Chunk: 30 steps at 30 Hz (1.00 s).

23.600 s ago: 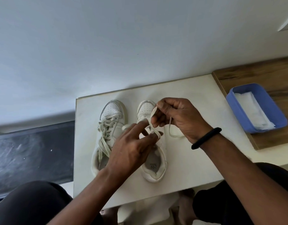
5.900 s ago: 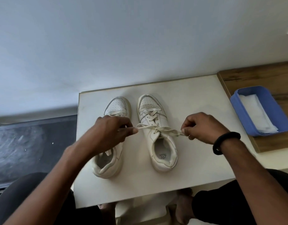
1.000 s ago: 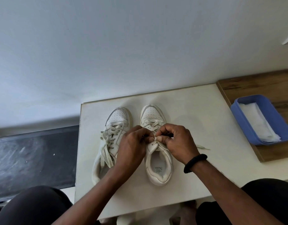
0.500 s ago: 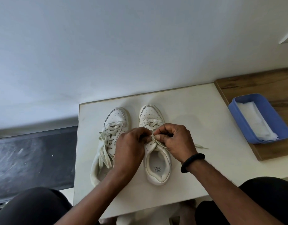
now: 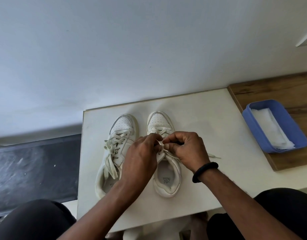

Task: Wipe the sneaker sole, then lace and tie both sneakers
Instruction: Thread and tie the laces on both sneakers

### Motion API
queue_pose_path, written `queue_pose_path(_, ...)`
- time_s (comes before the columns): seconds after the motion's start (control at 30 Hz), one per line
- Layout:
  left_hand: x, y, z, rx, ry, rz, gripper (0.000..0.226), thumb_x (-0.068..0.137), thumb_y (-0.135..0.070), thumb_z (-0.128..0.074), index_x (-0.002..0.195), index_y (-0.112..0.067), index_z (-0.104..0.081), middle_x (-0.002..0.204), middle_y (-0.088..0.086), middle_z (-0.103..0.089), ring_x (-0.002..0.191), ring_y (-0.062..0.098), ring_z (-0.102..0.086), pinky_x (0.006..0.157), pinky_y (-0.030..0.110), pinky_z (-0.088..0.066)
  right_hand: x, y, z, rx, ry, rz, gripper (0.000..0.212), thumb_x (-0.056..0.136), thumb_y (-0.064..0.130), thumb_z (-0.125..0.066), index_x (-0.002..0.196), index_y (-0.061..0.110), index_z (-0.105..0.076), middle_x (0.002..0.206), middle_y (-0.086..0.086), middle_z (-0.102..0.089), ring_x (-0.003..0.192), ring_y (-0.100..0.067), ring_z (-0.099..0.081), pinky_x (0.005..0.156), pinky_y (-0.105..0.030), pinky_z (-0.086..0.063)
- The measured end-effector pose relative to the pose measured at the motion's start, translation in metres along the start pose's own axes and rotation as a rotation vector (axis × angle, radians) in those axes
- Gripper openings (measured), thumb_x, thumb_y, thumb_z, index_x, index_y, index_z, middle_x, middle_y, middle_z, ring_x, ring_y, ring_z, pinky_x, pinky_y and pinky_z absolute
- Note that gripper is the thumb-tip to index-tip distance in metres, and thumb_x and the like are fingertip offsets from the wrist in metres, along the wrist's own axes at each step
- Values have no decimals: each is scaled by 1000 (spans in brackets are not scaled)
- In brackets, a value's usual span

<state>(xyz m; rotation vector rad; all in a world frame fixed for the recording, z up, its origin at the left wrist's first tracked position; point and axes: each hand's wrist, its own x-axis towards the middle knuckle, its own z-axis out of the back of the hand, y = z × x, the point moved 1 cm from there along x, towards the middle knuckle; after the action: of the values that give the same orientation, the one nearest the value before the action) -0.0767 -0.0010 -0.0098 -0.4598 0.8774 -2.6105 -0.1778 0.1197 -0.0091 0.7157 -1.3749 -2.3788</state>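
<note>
Two white sneakers stand side by side on a white table point(image 5: 209, 122), toes pointing away from me. The left sneaker point(image 5: 122, 126) has its laces threaded, with their loose ends draped over its opening. Over the tongue of the right sneaker point(image 5: 166, 182) my left hand point(image 5: 140, 158) and my right hand point(image 5: 187, 149) meet, each pinching a part of its lace point(image 5: 160, 143). One free end of that lace point(image 5: 214, 155) trails onto the table to the right. My fingers hide the crossing of the lace.
A blue plastic tub point(image 5: 251, 116) holding white wipes point(image 5: 272, 130) sits on a wooden surface point(image 5: 279, 90) at the right. A white wall rises behind the table. A dark floor lies to the left, and my knees are below the table's near edge.
Over the last second both hands have stayed at the right sneaker's tongue, working the lace with small finger movements. Several seconds ago they pulled the lace ends apart sideways.
</note>
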Motion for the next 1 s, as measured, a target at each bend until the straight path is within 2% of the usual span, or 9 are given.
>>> queue_pose_path(0.13, 3, 4, 3, 18, 62, -85, 23, 90, -3, -74, 110, -13, -73, 94, 2, -75, 86, 23, -71, 68, 33, -56, 1, 15, 17, -250, -23, 105, 15, 84, 11, -77, 84, 26, -77, 84, 12, -75, 83, -1, -70, 80, -22, -56)
queue_pose_path(0.23, 5, 10, 5, 8, 105, -106, 28, 91, -2, -73, 115, -16, -72, 100, -2, -74, 91, 18, -70, 75, 35, -59, -9, 30, 27, -467, -24, 207, 7, 84, 27, -79, 80, 27, -72, 82, 14, -70, 80, -4, -66, 75, -29, -57)
queue_pose_path(0.3, 7, 14, 6, 5, 129, -123, 30, 91, -3, -73, 117, -19, -72, 99, -4, -73, 91, 16, -70, 75, 36, -60, -20, 34, 24, -503, 49, 160, 18, 81, 41, -79, 79, 26, -70, 78, 13, -69, 76, -6, -66, 71, -31, -57)
queue_pose_path(0.37, 9, 16, 8, 16, 154, -166, 33, 92, -5, -73, 120, -22, -73, 97, -5, -71, 89, 16, -68, 73, 33, -57, -28, 33, 14, -591, 66, 124, 24, 80, 49, -76, 85, 26, -70, 84, 11, -70, 80, -12, -67, 73, -32, -56)
queue_pose_path(0.5, 11, 19, 10, 106, 192, -246, 40, 91, -8, -76, 126, -26, -74, 93, -3, -66, 84, 19, -61, 70, 25, -44, -32, 31, 1, -673, 16, 171, 19, 88, 43, -68, 93, 25, -64, 96, 6, -69, 89, -21, -67, 74, -35, -55)
queue_pose_path(0.57, 12, 22, 9, 125, 200, -264, 41, 89, -7, -77, 126, -26, -75, 93, -2, -67, 84, 21, -61, 70, 26, -44, -30, 31, 2, -662, 17, 163, 14, 91, 38, -65, 94, 24, -66, 96, 5, -70, 89, -23, -67, 74, -34, -55)
queue_pose_path(0.7, 13, 28, 6, 171, 199, -304, 42, 90, -9, -76, 128, -27, -73, 93, -1, -66, 85, 23, -62, 68, 38, -52, -27, 35, 7, -643, 39, 141, 9, 87, 34, -64, 85, 26, -69, 84, 6, -71, 78, -20, -67, 64, -28, -51)
queue_pose_path(0.8, 11, 25, 8, 258, 172, -328, 45, 89, -8, -77, 127, -30, -71, 96, -3, -66, 87, 23, -63, 70, 34, -41, -28, 40, 14, -667, 102, 110, 13, 84, 33, -63, 74, 26, -66, 71, 7, -66, 65, -15, -61, 52, -22, -40)
queue_pose_path(1.0, 12, 27, 10, 280, 188, -338, 38, 92, -19, -75, 125, -38, -71, 99, -8, -63, 92, 20, -59, 75, 34, -36, -34, 40, 27, -697, 240, 37, 30, 82, 29, -59, 53, 25, -54, 57, 8, -58, 55, -11, -55, 52, -23, -40)
